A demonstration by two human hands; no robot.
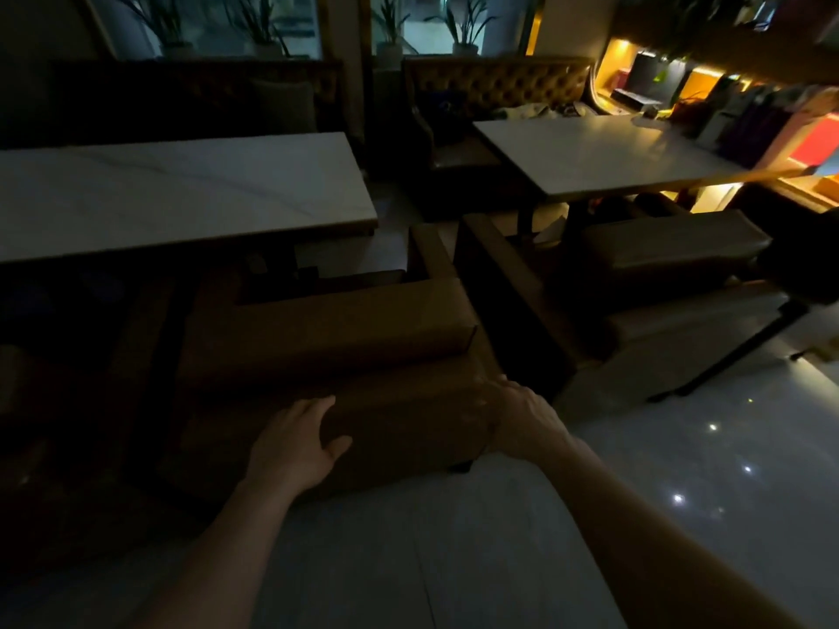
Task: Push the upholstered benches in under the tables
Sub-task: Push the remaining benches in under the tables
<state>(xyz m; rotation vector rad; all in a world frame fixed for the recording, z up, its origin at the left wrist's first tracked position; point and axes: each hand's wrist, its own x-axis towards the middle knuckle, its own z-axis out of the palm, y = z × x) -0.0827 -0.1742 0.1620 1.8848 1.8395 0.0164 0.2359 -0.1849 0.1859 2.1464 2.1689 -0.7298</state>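
A brown upholstered bench (345, 338) stands in front of the left white marble table (181, 192), its seat partly beneath the tabletop. My left hand (295, 442) lies flat against the bench's back, fingers spread. At the back's right corner, my right hand (522, 417) curls its fingers round the edge. A second, paler bench (672, 256) sits by the right white table (608, 152).
A dark gap of floor runs between the two benches. Glossy pale floor tiles (681, 492) spread to the right and behind me. Tufted sofas (495, 84) line the far wall, under windows with potted plants. A lit shelf with bags stands at the far right.
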